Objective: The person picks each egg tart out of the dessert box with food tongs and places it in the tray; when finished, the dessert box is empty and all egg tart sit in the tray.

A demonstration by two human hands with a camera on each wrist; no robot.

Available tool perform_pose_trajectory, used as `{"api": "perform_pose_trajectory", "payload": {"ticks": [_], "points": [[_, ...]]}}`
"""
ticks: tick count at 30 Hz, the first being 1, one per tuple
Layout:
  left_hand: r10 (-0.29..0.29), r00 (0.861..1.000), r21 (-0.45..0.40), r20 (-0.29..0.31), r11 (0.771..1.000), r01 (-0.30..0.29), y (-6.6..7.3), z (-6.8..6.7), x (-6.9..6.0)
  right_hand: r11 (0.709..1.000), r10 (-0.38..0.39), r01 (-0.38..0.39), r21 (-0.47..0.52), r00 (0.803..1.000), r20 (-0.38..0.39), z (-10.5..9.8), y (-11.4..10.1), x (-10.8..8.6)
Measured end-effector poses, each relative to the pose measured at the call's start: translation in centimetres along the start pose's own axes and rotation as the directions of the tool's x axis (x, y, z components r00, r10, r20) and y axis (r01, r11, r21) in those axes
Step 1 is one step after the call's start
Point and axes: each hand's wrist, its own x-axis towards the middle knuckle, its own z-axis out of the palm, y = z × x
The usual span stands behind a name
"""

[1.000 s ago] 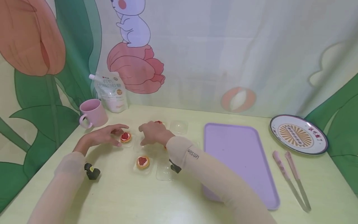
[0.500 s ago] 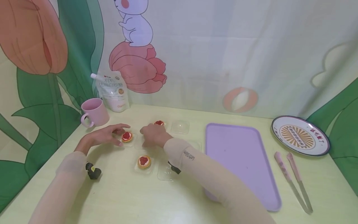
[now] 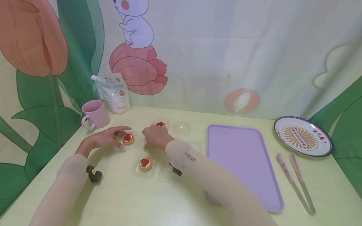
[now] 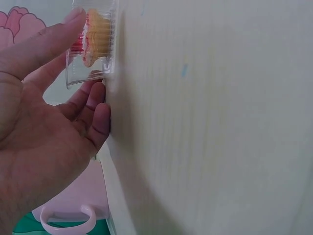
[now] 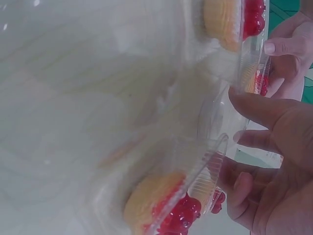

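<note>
A small tart (image 3: 128,138) with red topping sits in a clear container (image 4: 73,81). My left hand (image 3: 106,137) curves around that container, thumb at one edge and fingers at the other. Low over the table, my right hand (image 3: 156,136) grips the edge of a clear container (image 5: 220,115) between thumb and fingers; no tart shows inside. Other tarts in clear containers lie around it: one behind (image 3: 160,125), one nearer the front (image 3: 145,164). In the right wrist view, a tart (image 5: 168,208) appears below the fingers.
Empty clear containers lie at the back (image 3: 182,128) and front (image 3: 169,175). A pink mug (image 3: 96,114) and white pouch (image 3: 116,94) stand back left. On the right are a purple tray (image 3: 237,153), pink-handled tongs (image 3: 297,182) and a patterned plate (image 3: 302,136).
My right hand has shifted slightly from a second ago, its fingers closer together, and more of the tart behind it shows. My left hand stays around its container.
</note>
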Motion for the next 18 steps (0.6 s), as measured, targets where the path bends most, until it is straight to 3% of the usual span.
{"api": "perform_pose_trajectory", "payload": {"ticks": [9,14,18], "points": [[0.012,1.0,-0.017,0.005,1.0,-0.012,0.2,0.4,0.1,0.997,0.033,-0.03,0.074,0.998,-0.046,-0.4,1.1,-0.7],[0.026,1.0,0.011,-0.009,1.0,-0.026,0.4,0.4,0.0,0.979,0.067,-0.047,0.2,0.993,-0.098,-2.9,3.0,-2.9],[0.022,0.999,0.014,-0.023,1.0,-0.022,0.2,0.2,-0.3,0.968,0.038,-0.004,0.253,0.991,-0.13,-5.0,5.7,-5.3]]}}
